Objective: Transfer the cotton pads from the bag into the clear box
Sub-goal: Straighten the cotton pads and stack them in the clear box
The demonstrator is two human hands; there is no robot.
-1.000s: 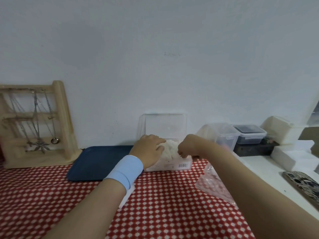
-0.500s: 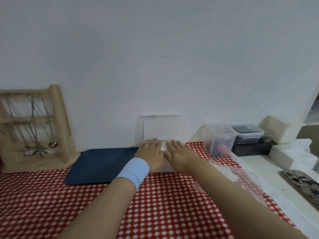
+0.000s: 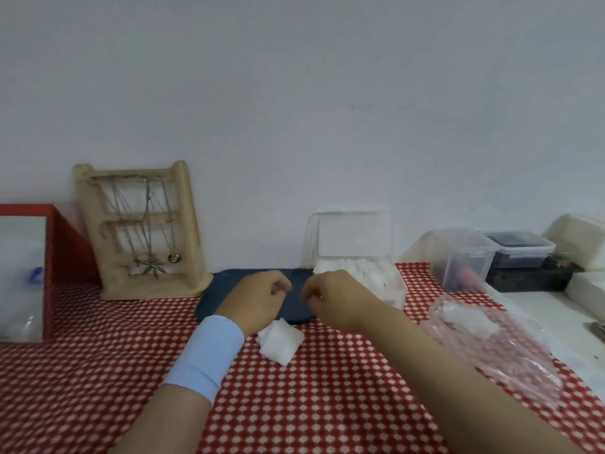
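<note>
The clear box [image 3: 391,291] stands by the wall, heaped with white cotton pads [image 3: 355,268], its lid [image 3: 353,237] raised behind it. My left hand [image 3: 258,296] and my right hand [image 3: 337,301] hover side by side over the dark blue tray [image 3: 209,306], just left of the box. Both have curled fingers and I see nothing in them. A small pile of loose cotton pads [image 3: 280,342] lies on the checked cloth below my left hand. The crumpled clear bag [image 3: 491,342] lies at the right with some white pads inside.
A wooden jewellery stand [image 3: 144,231] leans at the back left, with a red box [image 3: 65,244] beside it. Clear and dark lidded containers [image 3: 465,257] stand at the back right. A white counter [image 3: 540,306] borders the red checked cloth [image 3: 98,355] on the right.
Both hands left the box, where they lay flat on the pads, and moved left over the blue tray with fingers now curled. The view has turned left.
</note>
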